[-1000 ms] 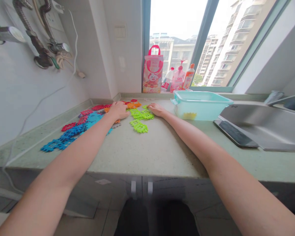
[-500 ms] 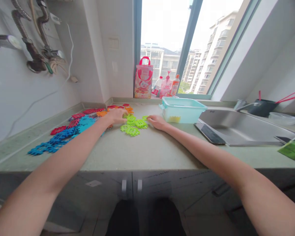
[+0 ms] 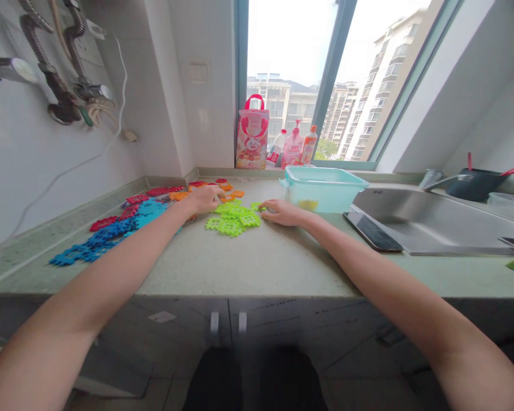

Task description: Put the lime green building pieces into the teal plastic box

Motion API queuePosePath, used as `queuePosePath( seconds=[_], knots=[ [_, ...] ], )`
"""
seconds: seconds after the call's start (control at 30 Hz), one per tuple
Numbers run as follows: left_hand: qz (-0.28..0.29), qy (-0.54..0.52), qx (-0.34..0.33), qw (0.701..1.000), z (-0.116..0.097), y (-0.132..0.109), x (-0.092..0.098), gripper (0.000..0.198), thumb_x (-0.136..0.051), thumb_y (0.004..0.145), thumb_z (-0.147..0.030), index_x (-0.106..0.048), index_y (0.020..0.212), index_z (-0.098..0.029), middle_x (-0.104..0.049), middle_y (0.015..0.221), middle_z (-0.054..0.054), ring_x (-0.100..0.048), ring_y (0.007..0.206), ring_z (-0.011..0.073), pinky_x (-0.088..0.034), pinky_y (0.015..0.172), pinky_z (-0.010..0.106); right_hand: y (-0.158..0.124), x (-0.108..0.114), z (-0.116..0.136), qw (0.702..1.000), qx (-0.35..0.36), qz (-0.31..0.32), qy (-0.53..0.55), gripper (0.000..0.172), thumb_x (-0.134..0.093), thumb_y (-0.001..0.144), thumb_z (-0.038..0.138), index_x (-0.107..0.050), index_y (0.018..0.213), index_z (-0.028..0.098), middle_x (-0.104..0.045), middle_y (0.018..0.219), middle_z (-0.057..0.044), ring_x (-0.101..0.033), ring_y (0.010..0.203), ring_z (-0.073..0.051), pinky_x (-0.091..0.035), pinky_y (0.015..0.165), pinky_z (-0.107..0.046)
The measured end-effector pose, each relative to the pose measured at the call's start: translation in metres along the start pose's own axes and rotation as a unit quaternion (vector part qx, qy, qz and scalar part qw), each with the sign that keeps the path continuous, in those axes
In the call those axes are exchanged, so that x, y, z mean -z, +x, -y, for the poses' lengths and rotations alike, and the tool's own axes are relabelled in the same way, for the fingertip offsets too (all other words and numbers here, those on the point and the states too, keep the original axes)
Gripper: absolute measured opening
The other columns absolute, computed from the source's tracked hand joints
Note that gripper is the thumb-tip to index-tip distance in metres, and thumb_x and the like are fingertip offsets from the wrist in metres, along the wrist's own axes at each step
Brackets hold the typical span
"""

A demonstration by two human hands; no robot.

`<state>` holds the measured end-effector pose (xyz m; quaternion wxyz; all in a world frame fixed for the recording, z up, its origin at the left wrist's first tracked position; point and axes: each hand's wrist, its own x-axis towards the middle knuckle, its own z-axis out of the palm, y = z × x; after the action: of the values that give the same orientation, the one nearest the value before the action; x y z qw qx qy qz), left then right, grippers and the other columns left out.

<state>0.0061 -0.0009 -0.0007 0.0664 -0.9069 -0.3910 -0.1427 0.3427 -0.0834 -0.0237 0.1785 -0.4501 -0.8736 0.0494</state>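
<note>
Tiles [image 3: 233, 218], green, seemingly light and stiff, best pinched at an edge, are lying left of the tub [image 3: 325, 188], right hand [image 3: 282, 212] touching them slack-fingered and empty, left hand [image 3: 205, 200] curling beside them, its grip impossible to tell.

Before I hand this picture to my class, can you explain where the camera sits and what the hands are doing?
There is no machine: the camera sits on a person's head, looking down along both bare arms. The left hand rests by the orange pieces, the right hand touches the green pieces: flat plastic tiles on the counter. The blue pieces and red pieces lie further left. A teal tub stands to the right, beside a sink. No piece is visibly lifted.
</note>
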Motion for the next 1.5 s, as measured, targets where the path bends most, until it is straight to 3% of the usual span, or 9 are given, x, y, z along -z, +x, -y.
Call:
queuePosePath(
  seconds=[0.2,0.33,0.43,0.53,0.63,0.83,1.03,1.23,1.5],
  knots=[
    [0.056,0.049,-0.02,0.997,-0.004,-0.001,0.004,0.064,-0.053,0.088,-0.021,-0.068,0.15,-0.026,-0.064,0.154,0.006,-0.062,0.138,0.022,-0.044,0.12,0.031,-0.001,0.006,-0.004,1.0,0.023,-0.016,-0.012,0.025,-0.069,0.099,0.027,-0.078,0.121,0.019,-0.078,0.126,-0.013,-0.072,0.116,-0.026,-0.053,0.107,-0.038],
    [0.111,0.083,0.018,0.99,-0.007,0.0,0.003,0.064,-0.046,0.095,-0.028,-0.061,0.158,-0.021,-0.061,0.159,0.012,-0.056,0.146,0.028,-0.039,0.126,0.041,-0.004,0.009,-0.007,1.0,-0.008,-0.015,0.006,0.02,-0.07,0.097,0.027,-0.079,0.114,0.021,-0.081,0.114,-0.009,-0.074,0.103,-0.024,-0.055,0.098,-0.035],
    [0.104,0.103,0.038,0.988,-0.006,-0.002,0.004,0.064,-0.045,0.097,-0.034,-0.061,0.157,-0.018,-0.057,0.162,0.015,-0.053,0.149,0.0314,-0.039,0.126,0.044,-0.005,0.008,-0.008,0.999,-0.02,-0.02,0.03,0.015,-0.069,0.097,0.024,-0.079,0.107,0.022,-0.083,0.112,-0.007,-0.075,0.101,-0.023,-0.054,0.096,-0.034],
    [0.079,0.078,0.041,0.993,-0.003,-0.003,0.009,0.061,-0.049,0.094,-0.034,-0.067,0.15,-0.021,-0.063,0.157,0.012,-0.06,0.14,0.0284,-0.045,0.12,0.038,-0.005,0.008,-0.01,0.999,-0.016,-0.026,0.038,0.013,-0.069,0.096,0.023,-0.079,0.103,0.022,-0.083,0.109,-0.006,-0.075,0.099,-0.022,-0.055,0.094,-0.034],
    [0.119,-0.008,0.048,0.992,0.001,-0.002,0.018,0.055,-0.052,0.091,-0.035,-0.074,0.14,-0.026,-0.075,0.141,0.004,-0.071,0.12,0.0222,-0.053,0.105,0.027,-0.005,0.007,-0.013,0.998,-0.02,-0.035,0.044,0.013,-0.071,0.095,0.026,-0.078,0.105,0.021,-0.082,0.113,-0.008,-0.075,0.101,-0.022,-0.056,0.092,-0.034],
    [0.18,-0.096,0.069,0.977,0.007,-0.003,0.031,0.074,-0.072,0.081,-0.068,-0.072,0.145,-0.029,-0.072,0.146,0.005,-0.073,0.117,0.0256,-0.055,0.092,0.026,-0.004,0.006,-0.013,0.993,-0.025,-0.091,0.065,0.029,-0.079,0.088,0.026,-0.076,0.116,0.021,-0.081,0.113,-0.01,-0.076,0.103,-0.023,-0.061,0.092,-0.036],
    [0.18,-0.125,0.046,0.975,-0.018,-0.001,0.029,0.069,-0.083,0.074,-0.064,-0.079,0.134,-0.029,-0.077,0.137,0.007,-0.075,0.104,0.0247,-0.054,0.082,0.026,0.002,0.001,0.002,0.976,0.002,-0.145,0.16,0.033,-0.074,0.091,0.036,-0.076,0.121,0.021,-0.08,0.119,-0.009,-0.075,0.105,-0.021,-0.064,0.094,-0.039],
    [0.136,-0.105,0.021,0.985,-0.044,0.005,0.021,0.066,-0.084,0.074,-0.064,-0.084,0.125,-0.024,-0.083,0.111,0.008,-0.074,0.092,0.0237,-0.052,0.079,0.028,0.001,0.0,0.012,0.975,0.012,-0.114,0.189,0.032,-0.073,0.092,0.04,-0.077,0.115,0.019,-0.08,0.116,-0.01,-0.075,0.104,-0.022,-0.064,0.091,-0.037],
    [0.143,-0.144,0.013,0.979,-0.033,0.005,0.016,0.065,-0.085,0.075,-0.063,-0.083,0.125,-0.021,-0.082,0.108,0.008,-0.074,0.089,0.0225,-0.055,0.08,0.029,-0.005,0.008,0.024,0.985,0.017,-0.053,0.163,0.028,-0.075,0.092,0.034,-0.078,0.116,0.02,-0.081,0.121,-0.009,-0.074,0.111,-0.021,-0.059,0.097,-0.037]
  ],
)
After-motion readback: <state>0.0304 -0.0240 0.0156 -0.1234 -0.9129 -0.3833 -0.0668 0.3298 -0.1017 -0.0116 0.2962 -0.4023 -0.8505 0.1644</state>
